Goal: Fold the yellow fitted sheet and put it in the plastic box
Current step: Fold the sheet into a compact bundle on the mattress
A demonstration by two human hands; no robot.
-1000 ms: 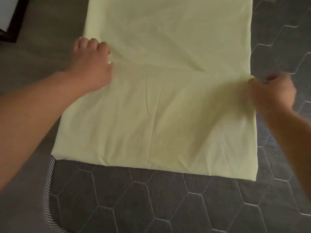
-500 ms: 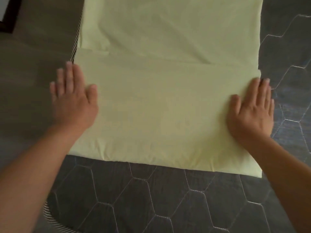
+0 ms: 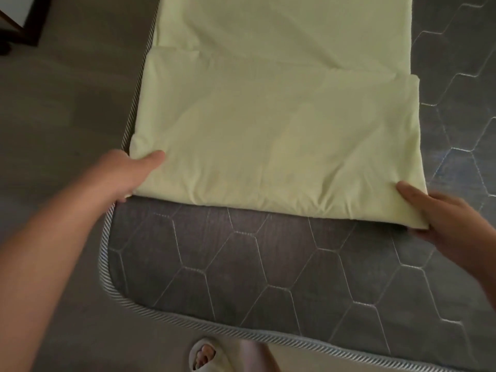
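Note:
The yellow fitted sheet [image 3: 273, 124] lies as a long folded strip on a dark grey quilted mattress [image 3: 241, 269], its near end doubled back on itself. My left hand [image 3: 126, 173] grips the near left corner of the fold, thumb on top and fingers hidden underneath. At the near right corner my right hand [image 3: 440, 218] holds the fold the same way, thumb lying on the cloth and fingers under its edge. The plastic box is not in view.
The mattress has a striped piped edge [image 3: 107, 264] and sits on a grey floor [image 3: 59, 108]. A dark furniture leg [image 3: 24, 25] stands at the far left. My slippered foot [image 3: 204, 355] shows at the bottom edge.
Both hands pressed flat on the folded part half a second ago. They have slid down to its near corners and now grip them. The view has tilted down toward the mattress edge.

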